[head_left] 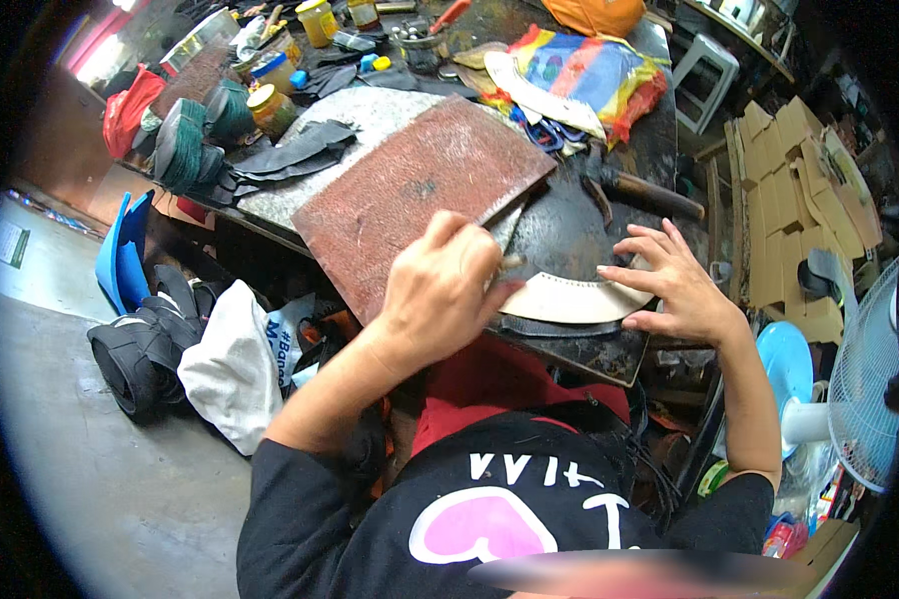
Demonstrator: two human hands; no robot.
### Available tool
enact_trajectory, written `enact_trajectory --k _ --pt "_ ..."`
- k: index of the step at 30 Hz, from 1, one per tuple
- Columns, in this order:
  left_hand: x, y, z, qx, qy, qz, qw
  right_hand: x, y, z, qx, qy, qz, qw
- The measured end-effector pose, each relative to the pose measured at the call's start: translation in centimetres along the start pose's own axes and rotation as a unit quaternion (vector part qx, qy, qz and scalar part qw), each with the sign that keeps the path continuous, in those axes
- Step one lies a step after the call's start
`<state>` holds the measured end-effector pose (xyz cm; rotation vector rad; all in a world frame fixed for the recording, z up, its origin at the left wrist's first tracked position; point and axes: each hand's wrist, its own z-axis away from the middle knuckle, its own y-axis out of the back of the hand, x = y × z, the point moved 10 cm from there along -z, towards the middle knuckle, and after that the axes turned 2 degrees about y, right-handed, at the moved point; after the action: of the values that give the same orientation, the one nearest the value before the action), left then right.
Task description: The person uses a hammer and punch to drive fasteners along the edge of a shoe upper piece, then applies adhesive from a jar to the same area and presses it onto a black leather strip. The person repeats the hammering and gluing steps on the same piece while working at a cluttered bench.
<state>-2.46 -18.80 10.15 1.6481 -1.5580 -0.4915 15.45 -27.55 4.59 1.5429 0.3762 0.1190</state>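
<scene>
A curved cream-white strip (579,299) with a row of small marks along its inner edge lies at the front of the dark worktable. A piece of black leather or similar sheet (561,327) shows from under its near edge. My left hand (438,285) is closed in a pinch at the strip's left end. A small brownish tip (512,262) shows by its fingers, but what they hold is mostly hidden. My right hand (677,288) lies with fingers spread over the strip's right end. Beside my left hand is a reddish-brown board (400,185).
Beyond my right hand lies a wooden-handled hammer (654,194). Jars (270,108), green thread spools (180,145) and black scraps (295,152) crowd the table's far left. A colourful plastic bag (589,75) lies at the back. A fan (864,374) and stacked cardboard (799,200) stand right.
</scene>
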Motion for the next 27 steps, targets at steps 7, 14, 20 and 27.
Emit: enact_trajectory --k 7,14,20,27 --pt "-10.2 -2.6 -4.0 -0.093 0.044 -0.145 0.984 1.3 3.8 -6.3 0.113 0.031 -0.109 0.987" --pt "-25.7 -3.6 -9.9 -0.010 0.293 -0.013 0.956 0.4 1.2 -11.5 0.298 -0.003 -0.022 0.954" --pt "-35.0 -2.8 -13.8 0.152 0.352 -0.051 0.922 0.5 -0.2 -10.5 0.342 0.013 -0.016 0.939" --pt "-38.1 -5.1 -14.1 0.072 0.400 -0.073 0.911 3.0 -0.9 -10.7 0.327 -0.031 -0.072 0.942"
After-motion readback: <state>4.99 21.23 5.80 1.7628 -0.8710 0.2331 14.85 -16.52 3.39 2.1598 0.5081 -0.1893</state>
